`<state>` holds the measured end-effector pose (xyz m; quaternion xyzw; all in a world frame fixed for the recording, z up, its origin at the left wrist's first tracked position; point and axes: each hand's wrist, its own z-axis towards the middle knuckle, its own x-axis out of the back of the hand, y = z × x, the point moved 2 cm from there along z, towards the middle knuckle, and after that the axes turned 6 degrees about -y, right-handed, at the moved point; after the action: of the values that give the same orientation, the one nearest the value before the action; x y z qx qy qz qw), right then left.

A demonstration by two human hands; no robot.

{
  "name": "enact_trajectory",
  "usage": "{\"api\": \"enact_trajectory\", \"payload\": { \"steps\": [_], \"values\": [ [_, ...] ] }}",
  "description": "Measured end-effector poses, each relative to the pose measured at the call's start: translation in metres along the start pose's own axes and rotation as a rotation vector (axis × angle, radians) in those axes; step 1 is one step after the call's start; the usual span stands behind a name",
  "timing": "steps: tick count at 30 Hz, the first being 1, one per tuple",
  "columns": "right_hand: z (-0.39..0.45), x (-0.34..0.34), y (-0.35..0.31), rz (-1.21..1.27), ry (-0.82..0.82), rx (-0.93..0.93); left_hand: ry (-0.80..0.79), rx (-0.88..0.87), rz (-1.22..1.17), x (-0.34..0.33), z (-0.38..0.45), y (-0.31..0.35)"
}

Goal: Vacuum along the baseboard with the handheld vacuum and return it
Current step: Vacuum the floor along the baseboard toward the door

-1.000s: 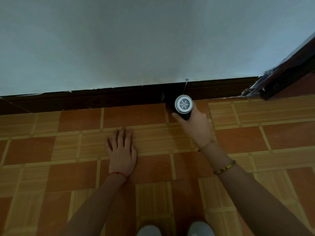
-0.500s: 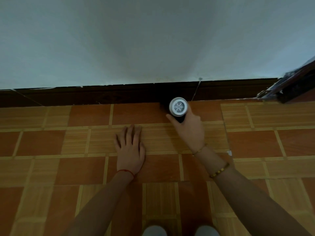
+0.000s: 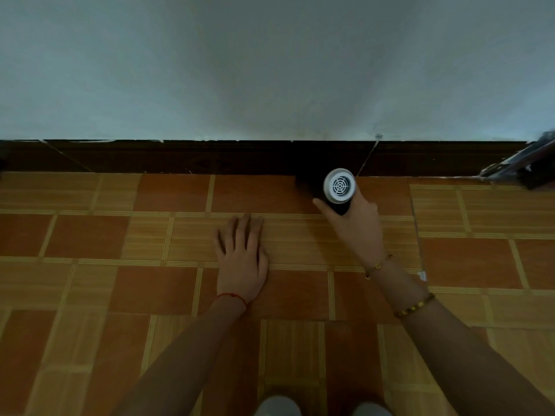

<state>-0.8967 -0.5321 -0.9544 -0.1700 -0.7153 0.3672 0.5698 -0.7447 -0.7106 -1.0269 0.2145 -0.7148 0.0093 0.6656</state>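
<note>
The handheld vacuum is a dark cylinder with a white round vent cap facing me. Its nose points at the dark brown baseboard where the floor meets the wall; the nozzle tip is hidden in shadow. My right hand grips the vacuum's body from below and behind, fingers curled round it. My left hand lies flat on the tiled floor, fingers straight and together, to the left of the vacuum and apart from it.
A pale wall rises above the baseboard. The floor has orange and tan tiles. A dark door frame edge juts in at the far right. A thin strand hangs across the baseboard beside the vacuum.
The view has shifted left along the wall, so the door frame sits nearer the right edge. My right hand still holds the vacuum at the baseboard. My left hand stays flat on the floor.
</note>
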Motion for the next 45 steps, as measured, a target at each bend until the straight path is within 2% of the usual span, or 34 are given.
{"api": "enact_trajectory", "payload": {
  "steps": [3, 10, 17, 30, 35, 37, 40, 42, 45],
  "values": [
    [0.001, -0.001, -0.003, -0.019, -0.014, 0.000, -0.001, 0.003, -0.011, 0.000, 0.000, 0.001],
    [0.018, -0.037, -0.044, -0.071, -0.108, 0.175, 0.005, -0.002, -0.015, 0.000, 0.000, 0.000],
    [0.030, -0.053, -0.060, -0.081, -0.198, 0.196, 0.006, -0.011, -0.011, -0.001, 0.000, -0.002],
    [0.000, 0.054, 0.043, -0.029, 0.054, -0.101, 0.009, 0.000, 0.003, -0.001, -0.001, -0.001],
    [-0.010, 0.062, 0.049, -0.053, 0.175, -0.152, 0.015, 0.014, -0.001, -0.003, -0.001, 0.001],
    [-0.011, 0.054, 0.041, -0.061, 0.144, -0.125, 0.017, 0.019, -0.007, -0.003, -0.001, 0.001],
    [-0.010, 0.045, 0.028, -0.089, 0.012, -0.061, 0.028, 0.019, -0.021, -0.002, 0.000, 0.003],
    [-0.007, 0.049, 0.032, -0.072, 0.026, -0.079, 0.053, 0.039, -0.046, -0.001, 0.001, 0.008],
    [-0.007, 0.070, 0.052, -0.040, 0.141, -0.178, 0.078, 0.034, -0.074, -0.001, 0.001, 0.023]
  ]
}}
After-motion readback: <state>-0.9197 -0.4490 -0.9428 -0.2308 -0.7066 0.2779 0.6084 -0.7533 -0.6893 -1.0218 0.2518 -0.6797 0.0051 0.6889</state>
